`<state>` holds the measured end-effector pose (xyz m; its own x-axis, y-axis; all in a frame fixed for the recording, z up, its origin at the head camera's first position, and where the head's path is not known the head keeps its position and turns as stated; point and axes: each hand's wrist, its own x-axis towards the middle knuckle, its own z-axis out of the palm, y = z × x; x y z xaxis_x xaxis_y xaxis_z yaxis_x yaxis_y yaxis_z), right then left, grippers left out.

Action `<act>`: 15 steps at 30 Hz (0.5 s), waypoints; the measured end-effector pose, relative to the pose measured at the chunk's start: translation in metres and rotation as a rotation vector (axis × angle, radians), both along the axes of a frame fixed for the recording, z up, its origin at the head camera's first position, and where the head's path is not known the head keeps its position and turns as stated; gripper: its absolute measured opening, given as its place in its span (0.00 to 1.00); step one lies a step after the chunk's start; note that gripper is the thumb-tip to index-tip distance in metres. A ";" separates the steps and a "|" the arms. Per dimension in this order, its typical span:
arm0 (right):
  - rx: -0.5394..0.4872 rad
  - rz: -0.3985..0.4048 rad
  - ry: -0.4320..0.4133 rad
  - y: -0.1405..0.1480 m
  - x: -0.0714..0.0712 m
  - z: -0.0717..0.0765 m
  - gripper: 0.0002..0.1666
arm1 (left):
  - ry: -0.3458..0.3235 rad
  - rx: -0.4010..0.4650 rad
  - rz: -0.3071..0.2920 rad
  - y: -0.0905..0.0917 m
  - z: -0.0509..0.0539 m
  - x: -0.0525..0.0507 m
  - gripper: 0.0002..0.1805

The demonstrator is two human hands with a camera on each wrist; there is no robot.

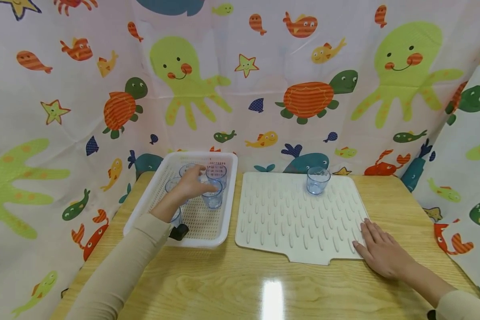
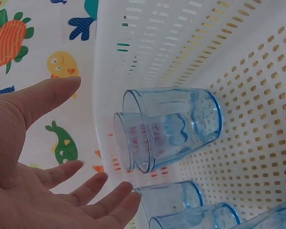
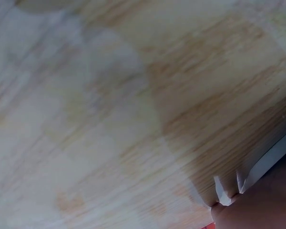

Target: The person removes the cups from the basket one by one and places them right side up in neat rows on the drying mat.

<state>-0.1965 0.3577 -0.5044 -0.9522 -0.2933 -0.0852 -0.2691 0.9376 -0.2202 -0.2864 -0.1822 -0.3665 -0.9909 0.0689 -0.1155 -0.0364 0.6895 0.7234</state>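
My left hand (image 1: 190, 184) hovers over a white perforated plastic basket (image 1: 229, 200) that holds several clear blue-tinted glasses. Thumb and fingers are spread apart around the rim area of the nearest glass (image 1: 213, 202). In the left wrist view, a gap shows between the left hand (image 2: 43, 200) and two glasses (image 2: 181, 138) overlapping in line of sight. Another glass (image 1: 318, 182) stands upright on a cream ridged draining mat (image 1: 280, 204). My right hand (image 1: 382, 251) lies palm down with extended fingers at the mat's right edge, partly on the table.
Basket and mat sit side by side on a light wooden table (image 1: 208, 280). A curtain (image 1: 256, 53) printed with sea animals hangs behind and along both sides. The basket's raised walls surround the glasses; a black wrist device (image 1: 179, 232) is by its front rim.
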 end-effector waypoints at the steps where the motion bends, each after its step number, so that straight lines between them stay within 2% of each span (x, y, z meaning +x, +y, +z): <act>1: -0.001 -0.001 0.000 0.000 0.000 0.000 0.51 | 0.001 -0.010 -0.002 0.001 0.000 -0.001 0.50; 7: 0.004 -0.002 -0.002 0.000 0.000 0.000 0.51 | -0.026 -0.031 0.003 0.007 -0.004 -0.008 0.52; 15: 0.009 -0.009 0.002 -0.001 0.002 -0.003 0.51 | -0.032 -0.023 0.013 0.009 -0.010 -0.011 0.50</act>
<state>-0.1946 0.3568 -0.5072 -0.9549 -0.2840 -0.0863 -0.2611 0.9419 -0.2112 -0.2973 -0.1729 -0.3767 -0.9874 0.0530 -0.1490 -0.0686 0.7052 0.7057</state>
